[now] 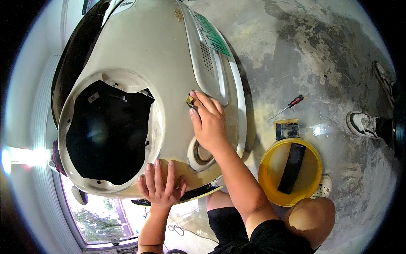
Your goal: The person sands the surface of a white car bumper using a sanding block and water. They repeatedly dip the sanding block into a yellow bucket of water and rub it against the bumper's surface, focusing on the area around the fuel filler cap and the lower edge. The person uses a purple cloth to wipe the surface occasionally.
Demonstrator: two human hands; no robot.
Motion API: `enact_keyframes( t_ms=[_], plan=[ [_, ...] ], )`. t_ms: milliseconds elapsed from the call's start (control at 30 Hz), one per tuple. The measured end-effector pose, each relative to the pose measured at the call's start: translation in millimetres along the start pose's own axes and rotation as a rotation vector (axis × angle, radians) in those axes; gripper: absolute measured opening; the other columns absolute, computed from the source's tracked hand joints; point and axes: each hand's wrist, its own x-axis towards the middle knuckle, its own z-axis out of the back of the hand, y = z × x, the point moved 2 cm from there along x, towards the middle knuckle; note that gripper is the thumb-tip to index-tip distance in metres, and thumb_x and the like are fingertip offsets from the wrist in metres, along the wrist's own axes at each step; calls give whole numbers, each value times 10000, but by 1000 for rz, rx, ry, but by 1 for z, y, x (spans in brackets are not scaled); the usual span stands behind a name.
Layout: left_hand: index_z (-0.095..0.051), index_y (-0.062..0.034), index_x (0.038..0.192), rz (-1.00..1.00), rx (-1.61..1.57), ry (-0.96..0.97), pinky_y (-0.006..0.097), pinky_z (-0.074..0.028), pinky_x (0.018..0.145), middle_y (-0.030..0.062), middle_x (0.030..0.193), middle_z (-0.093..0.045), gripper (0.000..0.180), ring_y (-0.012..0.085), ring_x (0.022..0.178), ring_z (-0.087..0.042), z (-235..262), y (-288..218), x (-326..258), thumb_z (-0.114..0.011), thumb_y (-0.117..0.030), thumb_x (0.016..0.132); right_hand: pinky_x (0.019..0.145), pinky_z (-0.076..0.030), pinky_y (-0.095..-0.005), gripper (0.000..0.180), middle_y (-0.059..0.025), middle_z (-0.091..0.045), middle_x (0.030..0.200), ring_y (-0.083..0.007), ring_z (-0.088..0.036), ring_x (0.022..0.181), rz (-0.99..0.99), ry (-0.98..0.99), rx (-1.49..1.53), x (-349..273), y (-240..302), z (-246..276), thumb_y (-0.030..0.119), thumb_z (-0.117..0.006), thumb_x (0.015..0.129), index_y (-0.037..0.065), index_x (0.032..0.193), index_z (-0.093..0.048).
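A pale cream car front bumper [169, 51] stretches away from me, with a large round headlight opening [108, 131] on its left part. My right hand [209, 120] presses a small folded piece of sandpaper [191, 101], yellowish and dark, against the painted surface beside the grille panel [207, 59]. Its fingers are closed over the piece, so much of it is hidden. Spread fingers of my left hand [161, 186] rest on the near edge of the bumper, below the headlight opening. Between the hands sits a round fog lamp recess [203, 153], partly covered by my right forearm.
On the wet concrete floor, a yellow bucket [263, 161] holds cloudy water and a long black block [292, 167]. Beside it lie a dark and yellow pad [286, 130] and a red-handled screwdriver [288, 106]. Another person's shoe [363, 125] stands at the right.
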Motion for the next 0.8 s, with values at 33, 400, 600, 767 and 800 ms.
enact_keyframes(
  t_ms=[33,400,600,767,800],
  plan=[
    [-696,-193,1355,-4,0,5,562,-210,1233,162,1467,-600,557,366,1418,-494,0,0,-1,-528,-545,958,1076,-443,-468,381,-134,-603,1439,-347,-572,1222,13,4,-2,-3,-7,0,159,-604,996,-4,1336,-658],
    [-679,-171,1375,-28,21,-19,585,-197,1240,184,1511,-556,596,401,1433,-474,-2,0,-1,-572,-523,906,1058,-433,-443,369,-55,-643,1440,-312,-574,1132,67,-66,61,14,-31,-12,192,-620,994,80,1338,-688],
    [-679,-166,1375,-26,14,-8,587,-201,1234,189,1506,-558,600,408,1430,-473,-1,2,-2,-584,-520,901,1064,-419,-426,353,-60,-648,1441,-299,-587,1156,87,-66,71,-2,-34,-9,174,-609,1004,63,1330,-691],
    [-682,-165,1373,-29,26,-12,582,-203,1235,192,1501,-564,600,406,1428,-473,-1,2,0,-574,-529,908,1056,-429,-401,341,-84,-664,1419,-291,-609,1176,116,-58,67,2,-34,-6,144,-591,1014,31,1319,-691],
    [-682,-166,1372,-32,28,-9,581,-204,1236,193,1497,-567,599,405,1427,-474,0,1,0,-570,-531,910,1054,-429,-414,343,-70,-662,1421,-300,-594,1165,107,-56,75,5,-35,-6,162,-596,1012,50,1323,-691]
  ],
)
